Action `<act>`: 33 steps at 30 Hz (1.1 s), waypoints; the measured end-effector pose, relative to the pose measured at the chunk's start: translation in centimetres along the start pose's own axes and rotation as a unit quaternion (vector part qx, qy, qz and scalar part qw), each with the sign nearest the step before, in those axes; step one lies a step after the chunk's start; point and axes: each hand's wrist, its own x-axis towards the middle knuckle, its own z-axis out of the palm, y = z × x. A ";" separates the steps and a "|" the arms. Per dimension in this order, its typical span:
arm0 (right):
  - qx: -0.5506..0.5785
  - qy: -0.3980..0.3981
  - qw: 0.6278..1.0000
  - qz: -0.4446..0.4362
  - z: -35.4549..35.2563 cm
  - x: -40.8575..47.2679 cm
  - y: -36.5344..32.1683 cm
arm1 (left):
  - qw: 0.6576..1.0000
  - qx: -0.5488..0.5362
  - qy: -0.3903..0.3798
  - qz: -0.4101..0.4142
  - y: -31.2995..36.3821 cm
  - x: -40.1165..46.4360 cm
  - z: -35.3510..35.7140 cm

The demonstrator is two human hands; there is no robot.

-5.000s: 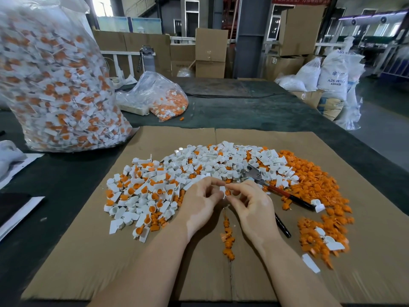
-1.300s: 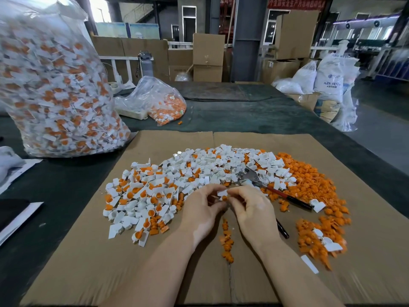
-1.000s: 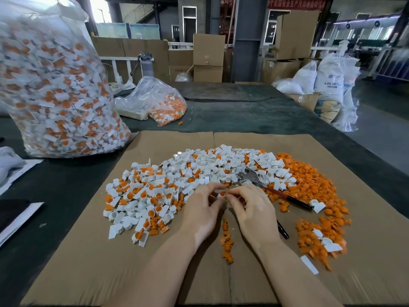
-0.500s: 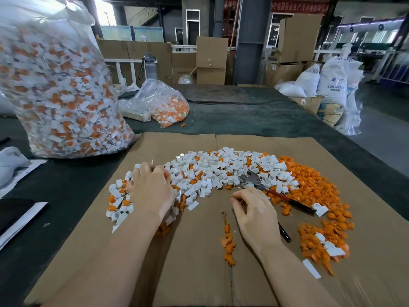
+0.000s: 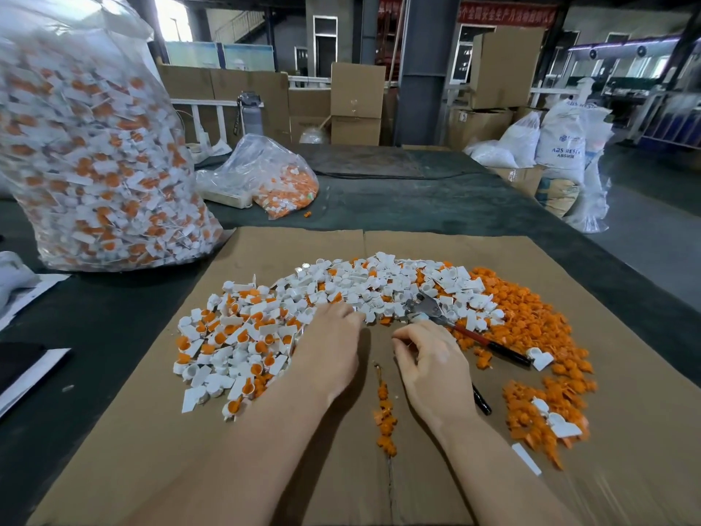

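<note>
Nearest on the cardboard sheet (image 5: 265,468), a strand of orange plastic pieces (image 5: 385,415) lies between the two forearms. Just beside it the right hand (image 5: 432,368) hovers, back up, fingers curled with thumb against forefinger; anything pinched there is too small to make out. The left hand (image 5: 332,349) reaches forward, fingers bent down onto the pile of white and orange caps (image 5: 341,294), its fingertips hidden. Pliers (image 5: 455,328) lie half buried beyond.
</note>
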 end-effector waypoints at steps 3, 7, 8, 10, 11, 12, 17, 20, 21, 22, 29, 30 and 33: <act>-0.012 0.015 1.000 -0.014 -0.5 0.3 0.1 | 0.996 0.076 -0.040 0.006 1.2 0.0 0.4; -0.062 0.051 0.997 0.009 -1.7 1.5 1.0 | 0.999 0.033 -0.038 -0.014 1.5 -0.1 0.8; -0.086 0.057 0.994 0.030 -2.1 1.9 1.4 | 0.999 0.011 -0.035 -0.020 1.6 -0.1 0.9; -0.140 0.061 0.984 0.087 -3.0 2.8 2.5 | 0.999 -0.025 -0.033 -0.027 1.5 0.0 1.1; -0.170 0.051 0.977 0.122 -3.6 3.2 3.1 | 0.998 -0.041 -0.031 -0.028 1.4 0.0 1.3; -0.200 0.035 0.966 0.158 -4.1 3.5 3.6 | 0.997 -0.060 -0.026 -0.031 1.5 0.0 1.3; -0.291 -0.075 0.916 0.265 -6.2 4.3 5.3 | 0.984 -0.167 0.014 -0.057 2.0 -0.3 1.7; -0.304 -0.117 0.903 0.279 -6.3 4.5 5.8 | 0.977 -0.200 0.032 -0.072 2.0 -0.6 1.8; -0.303 -0.122 0.903 0.277 -6.3 4.6 6.0 | 0.973 -0.212 0.037 -0.079 1.9 -0.7 1.8; -0.300 -0.126 0.905 0.274 -6.2 4.7 6.2 | 0.970 -0.225 0.040 -0.085 1.9 -0.7 1.8; -0.251 -0.121 0.926 0.253 -6.0 5.2 6.7 | 0.958 -0.266 0.048 -0.096 1.8 -0.9 1.4; -0.244 -0.116 0.928 0.256 -6.0 5.3 6.7 | 0.959 -0.262 0.047 -0.096 1.8 -0.9 1.4; -0.235 -0.111 0.931 0.258 -5.6 5.2 6.7 | 0.963 -0.252 0.042 -0.085 1.8 -1.0 1.4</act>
